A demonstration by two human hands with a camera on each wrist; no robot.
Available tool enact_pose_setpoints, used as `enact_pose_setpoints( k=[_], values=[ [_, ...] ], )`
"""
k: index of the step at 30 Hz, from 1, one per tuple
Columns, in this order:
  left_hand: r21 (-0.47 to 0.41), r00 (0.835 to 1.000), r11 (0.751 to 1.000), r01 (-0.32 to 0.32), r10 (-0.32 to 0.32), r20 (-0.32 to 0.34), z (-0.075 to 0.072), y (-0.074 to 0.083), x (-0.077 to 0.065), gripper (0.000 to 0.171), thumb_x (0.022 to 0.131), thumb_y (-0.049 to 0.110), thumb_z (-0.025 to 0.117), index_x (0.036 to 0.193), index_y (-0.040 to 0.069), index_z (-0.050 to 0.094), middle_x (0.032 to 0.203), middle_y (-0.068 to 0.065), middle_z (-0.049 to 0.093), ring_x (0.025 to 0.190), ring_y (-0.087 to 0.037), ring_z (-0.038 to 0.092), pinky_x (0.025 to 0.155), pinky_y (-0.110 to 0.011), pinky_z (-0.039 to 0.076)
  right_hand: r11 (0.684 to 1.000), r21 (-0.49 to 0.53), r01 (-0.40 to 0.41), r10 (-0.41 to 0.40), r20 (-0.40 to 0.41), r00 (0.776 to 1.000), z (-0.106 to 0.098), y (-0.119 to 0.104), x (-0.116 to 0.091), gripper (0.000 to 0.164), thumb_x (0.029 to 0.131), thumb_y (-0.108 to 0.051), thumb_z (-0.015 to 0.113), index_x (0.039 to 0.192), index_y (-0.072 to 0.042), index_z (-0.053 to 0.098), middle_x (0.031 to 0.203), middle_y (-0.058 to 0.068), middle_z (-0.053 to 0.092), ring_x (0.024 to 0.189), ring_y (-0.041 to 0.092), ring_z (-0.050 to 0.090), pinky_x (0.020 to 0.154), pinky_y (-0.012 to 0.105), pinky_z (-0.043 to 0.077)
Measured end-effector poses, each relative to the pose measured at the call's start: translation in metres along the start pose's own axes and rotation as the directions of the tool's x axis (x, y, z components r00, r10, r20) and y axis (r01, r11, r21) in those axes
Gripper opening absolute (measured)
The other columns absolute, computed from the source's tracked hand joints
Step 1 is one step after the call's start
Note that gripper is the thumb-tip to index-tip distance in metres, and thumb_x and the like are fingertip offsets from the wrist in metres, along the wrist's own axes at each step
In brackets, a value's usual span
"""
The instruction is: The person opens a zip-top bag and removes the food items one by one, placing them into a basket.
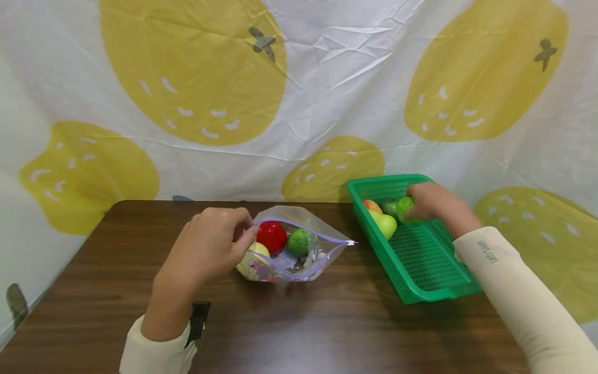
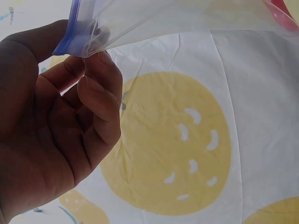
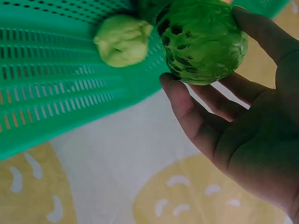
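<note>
My left hand (image 1: pixel 203 249) pinches the left corner of a clear zip bag (image 1: pixel 337 237) between thumb and fingers; its purple zip edge (image 2: pixel 74 28) shows up close in the left wrist view. The bag's mouth gapes. Within lie a shiny red fruit (image 1: pixel 272 237), a round green one (image 1: pixel 298 242) and a pale yellow one (image 1: pixel 254 255). Over at the green basket (image 1: pixel 380 254), my right hand (image 1: pixel 434 201) grips a round green fruit with dark marks (image 3: pixel 203 42), thumb on one side and fingers on the other.
Left in the basket's far-left part are a yellow-green pear (image 1: pixel 386 225), a dark green fruit (image 1: pixel 389 208) and a red-orange fruit (image 1: pixel 371 205). The brown wooden table (image 1: pixel 103 291) backs onto a hanging cloth (image 1: pixel 336 93) printed with lemons.
</note>
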State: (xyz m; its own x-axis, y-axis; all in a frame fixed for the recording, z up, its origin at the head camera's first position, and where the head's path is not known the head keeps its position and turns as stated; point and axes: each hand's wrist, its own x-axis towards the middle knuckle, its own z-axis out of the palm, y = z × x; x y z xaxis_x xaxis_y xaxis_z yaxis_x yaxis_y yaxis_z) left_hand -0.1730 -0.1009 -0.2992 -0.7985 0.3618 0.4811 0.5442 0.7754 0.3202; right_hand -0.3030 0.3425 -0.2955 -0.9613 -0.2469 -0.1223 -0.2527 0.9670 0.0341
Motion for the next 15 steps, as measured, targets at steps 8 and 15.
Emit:
enact_pose_setpoints(
  k=[8,15],
  values=[
    [-0.009,1.000,1.000,0.004,-0.004,0.006,0.000,0.002,-0.001,0.011,0.088,0.018,0.069,0.083,0.009,0.073,0.057,0.000,0.058,0.052,-0.015,0.047,0.047,-0.030,0.039,1.000,-0.016,0.003,-0.002,0.055,0.999,0.019,0.002,0.002,0.056,0.077,-0.021,0.074,0.118,0.014,0.059,0.105,0.027,0.066,0.080,0.031,0.056,0.065,0.043,0.044],
    [-0.008,1.000,1.000,0.008,-0.008,0.004,-0.001,0.004,-0.001,0.012,0.088,0.019,0.070,0.083,0.008,0.073,0.058,-0.001,0.059,0.052,-0.016,0.048,0.047,-0.031,0.039,0.999,-0.040,-0.001,0.004,0.065,0.998,0.023,0.003,0.002,0.061,0.078,-0.022,0.074,0.123,0.015,0.056,0.119,0.034,0.062,0.100,0.043,0.058,0.078,0.056,0.049]
  ],
)
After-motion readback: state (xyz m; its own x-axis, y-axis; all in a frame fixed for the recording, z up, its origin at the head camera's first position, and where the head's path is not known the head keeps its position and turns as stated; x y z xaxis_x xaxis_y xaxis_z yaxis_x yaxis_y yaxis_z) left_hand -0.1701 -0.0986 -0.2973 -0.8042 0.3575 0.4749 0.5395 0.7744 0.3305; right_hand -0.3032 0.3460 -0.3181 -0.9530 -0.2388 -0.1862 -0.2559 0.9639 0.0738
